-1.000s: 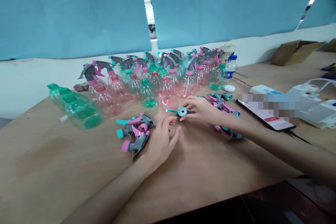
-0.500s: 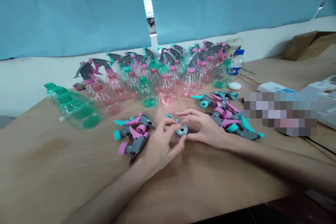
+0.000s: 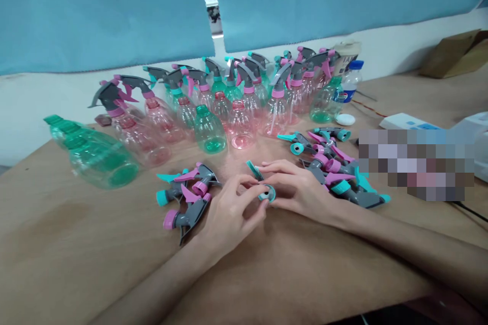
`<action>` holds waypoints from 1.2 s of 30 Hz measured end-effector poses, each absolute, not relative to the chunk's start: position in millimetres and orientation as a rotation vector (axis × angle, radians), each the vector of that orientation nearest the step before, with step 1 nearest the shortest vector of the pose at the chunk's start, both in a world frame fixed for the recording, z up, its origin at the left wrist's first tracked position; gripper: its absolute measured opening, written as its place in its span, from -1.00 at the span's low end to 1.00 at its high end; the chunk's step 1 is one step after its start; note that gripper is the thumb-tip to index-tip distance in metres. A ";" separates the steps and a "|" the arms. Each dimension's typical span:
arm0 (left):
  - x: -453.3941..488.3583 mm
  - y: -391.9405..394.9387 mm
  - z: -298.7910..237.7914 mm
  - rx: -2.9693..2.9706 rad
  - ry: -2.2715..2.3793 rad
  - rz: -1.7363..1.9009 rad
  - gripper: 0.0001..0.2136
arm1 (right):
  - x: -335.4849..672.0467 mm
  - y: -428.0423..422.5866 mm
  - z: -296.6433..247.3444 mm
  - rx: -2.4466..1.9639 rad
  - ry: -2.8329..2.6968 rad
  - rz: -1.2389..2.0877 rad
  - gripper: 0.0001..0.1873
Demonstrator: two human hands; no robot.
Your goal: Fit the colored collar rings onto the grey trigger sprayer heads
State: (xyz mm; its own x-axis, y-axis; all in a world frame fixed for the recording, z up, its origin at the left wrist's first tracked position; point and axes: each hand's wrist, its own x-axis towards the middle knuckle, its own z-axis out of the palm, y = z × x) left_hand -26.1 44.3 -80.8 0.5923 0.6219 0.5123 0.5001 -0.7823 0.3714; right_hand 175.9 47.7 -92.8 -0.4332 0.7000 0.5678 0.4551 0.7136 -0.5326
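Note:
Both my hands meet over one spray trigger head point(image 3: 266, 192) with a teal collar and teal lever, low over the wooden table point(image 3: 95, 244). My left hand point(image 3: 229, 213) pinches its collar with thumb and fingertips. My right hand point(image 3: 301, 188) wraps the grey body from the right. A small pile of loose trigger heads point(image 3: 186, 198) lies just left of my left hand. A bigger pile of trigger heads point(image 3: 335, 167) lies behind my right wrist.
Several pink and green plastic bottles point(image 3: 236, 111), many with trigger heads fitted, stand along the back. A green bottle point(image 3: 95, 155) lies on its side at the left. A water bottle point(image 3: 348, 84), white devices point(image 3: 412, 123) and a cardboard box point(image 3: 453, 53) are at the right.
My right hand brought the teal trigger head down toward me from the right pile, and my left hand rose from the table and took hold of its collar.

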 end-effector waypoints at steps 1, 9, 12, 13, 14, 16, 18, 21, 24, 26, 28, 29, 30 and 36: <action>-26.4 45.8 -81.1 2.636 0.928 0.943 -0.82 | 176.3 47.5 -92.3 -0.856 -2.119 0.340 -0.78; -24.9 48.4 -80.6 2.896 0.894 0.808 -0.81 | 180.5 44.9 -85.2 -0.809 -2.215 0.078 -0.76; -20.0 45.1 -78.2 2.989 0.919 0.843 -0.84 | 180.5 44.4 -84.0 -0.775 -2.223 0.002 -0.73; -18.6 44.4 -77.9 2.999 0.923 0.854 -0.85 | 180.5 44.4 -84.2 -0.770 -2.227 -0.014 -0.71; -17.5 43.9 -77.9 3.002 0.922 0.868 -0.85 | 180.4 44.5 -84.7 -0.766 -2.231 -0.028 -0.70; -16.8 43.3 -78.9 2.995 0.912 0.899 -0.86 | 180.3 44.8 -86.3 -0.766 -2.238 -0.042 -0.68; -17.6 42.8 -80.6 2.983 0.885 0.927 -0.85 | 180.2 45.1 -88.4 -0.771 -2.244 -0.041 -0.66; -19.5 41.4 -83.4 2.923 0.876 0.960 -0.82 | 180.0 45.6 -91.8 -0.775 -2.230 -0.015 -0.72; -20.4 40.5 -85.7 2.822 0.890 0.938 -0.79 | 180.4 46.8 -94.3 -0.787 -2.185 0.025 -0.76; -20.6 41.0 -86.2 2.787 0.865 0.913 -0.76 | 181.1 47.9 -95.2 -0.797 -2.161 0.055 -0.76; -20.9 42.1 -85.4 2.769 0.850 0.897 -0.75 | 181.8 48.8 -95.6 -0.800 -2.151 0.078 -0.76; -21.2 42.8 -84.6 2.759 0.851 0.883 -0.75 | 181.9 49.2 -95.7 -0.803 -2.151 0.089 -0.75; -21.4 43.4 -83.6 2.749 0.857 0.868 -0.76 | 181.9 49.4 -96.0 -0.808 -2.152 0.100 -0.74; -22.7 47.2 -84.0 2.661 0.899 0.846 -0.79 | 178.5 47.1 -100.5 -0.874 -2.106 0.206 -0.72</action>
State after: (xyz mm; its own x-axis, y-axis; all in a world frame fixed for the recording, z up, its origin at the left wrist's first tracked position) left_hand -22.7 47.2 -84.0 0.6496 0.6097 0.4542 0.4907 -0.7925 0.3622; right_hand 178.5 47.1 -100.5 -0.4169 0.6502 0.6352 0.5149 0.7448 -0.4244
